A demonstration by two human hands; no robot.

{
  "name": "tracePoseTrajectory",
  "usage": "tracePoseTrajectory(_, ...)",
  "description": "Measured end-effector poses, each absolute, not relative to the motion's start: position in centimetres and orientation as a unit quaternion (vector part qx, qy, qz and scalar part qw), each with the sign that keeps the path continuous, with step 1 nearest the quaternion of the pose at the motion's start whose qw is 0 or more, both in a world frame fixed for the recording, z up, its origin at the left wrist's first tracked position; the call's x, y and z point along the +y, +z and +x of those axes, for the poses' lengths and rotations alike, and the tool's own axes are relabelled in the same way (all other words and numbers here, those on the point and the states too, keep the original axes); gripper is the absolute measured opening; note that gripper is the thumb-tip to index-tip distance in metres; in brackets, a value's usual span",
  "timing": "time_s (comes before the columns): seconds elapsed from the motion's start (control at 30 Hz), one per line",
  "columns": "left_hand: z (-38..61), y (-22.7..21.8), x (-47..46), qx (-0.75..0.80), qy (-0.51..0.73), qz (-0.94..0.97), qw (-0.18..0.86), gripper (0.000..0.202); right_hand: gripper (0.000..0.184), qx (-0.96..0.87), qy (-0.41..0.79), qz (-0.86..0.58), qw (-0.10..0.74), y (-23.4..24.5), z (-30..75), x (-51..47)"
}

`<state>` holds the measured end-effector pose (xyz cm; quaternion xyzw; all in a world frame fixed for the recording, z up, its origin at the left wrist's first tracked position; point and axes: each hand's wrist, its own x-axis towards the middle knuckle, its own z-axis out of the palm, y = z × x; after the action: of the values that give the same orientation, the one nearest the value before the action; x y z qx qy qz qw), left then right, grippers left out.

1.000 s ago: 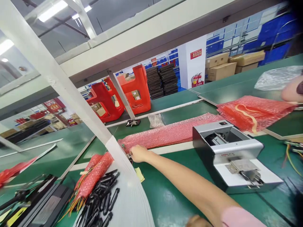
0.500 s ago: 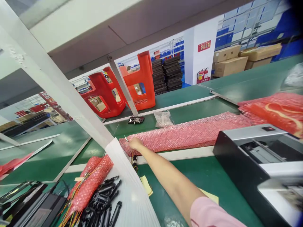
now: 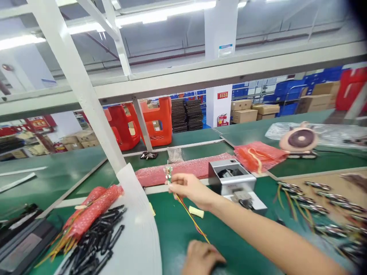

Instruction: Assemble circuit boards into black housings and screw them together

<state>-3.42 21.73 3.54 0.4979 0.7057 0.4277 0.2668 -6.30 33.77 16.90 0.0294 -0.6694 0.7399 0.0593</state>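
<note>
My right hand [image 3: 186, 187] reaches in from the right and pinches a small green circuit board [image 3: 168, 173] upright between thumb and fingers. From the board, thin yellow and red wires [image 3: 189, 214] run down toward my left hand [image 3: 200, 258] at the bottom edge. The left fingers are curled and slightly blurred. A dark thing shows under their tips, too hidden to name. Beneath the right wrist lies a pale yellow roll [image 3: 196, 212] on the green table [image 3: 177, 233].
Black parts [image 3: 100, 240] and red bubble-wrap bundles [image 3: 88, 210] lie at left beside a white post [image 3: 83, 91]. A grey machine [image 3: 233, 175] stands behind my right arm. Wired assemblies [image 3: 329, 198] and a small fan [image 3: 301, 139] are at right.
My right hand has drawn back from the pink bubble wrap toward me, with the circuit board in it. My left hand has come into view at the bottom. The view has tilted up and turned right.
</note>
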Motion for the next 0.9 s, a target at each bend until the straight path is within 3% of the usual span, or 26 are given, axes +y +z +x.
tracePoseTrajectory(0.1, -2.7, 5.7, 20.4, 0.756, 0.504, 0.392, 0.148, 0.027, 0.018, -0.723, 0.69, 0.007, 0.05, 16.0, 1.9, 35.1)
tracePoseTrajectory(0.27, 0.9, 9.7, 18.9, 0.649, 0.645, 0.345, 0.21, 0.045, 0.007, -0.871, 0.473, -0.044, 0.127, 13.9, 10.8, 35.2)
tracePoseTrajectory(0.4, 4.2, 10.0, 19.3, 0.661, 0.653, 0.299, 0.216, 0.036, 0.011, -0.91, 0.37, -0.005, 0.187, 12.4, 13.7, 34.9)
tracePoseTrajectory(0.7, 4.7, 7.5, 19.2, 0.579, 0.719, 0.204, 0.326, 0.039, 0.012, -0.91, 0.351, 0.021, 0.218, 10.9, 14.6, 35.3)
tracePoseTrajectory(0.9, 3.8, 6.9, 19.6, 0.623, 0.7, 0.184, 0.298, 0.041, 0.013, -0.896, 0.41, 0.012, 0.168, 10.4, 13.1, 35.6)
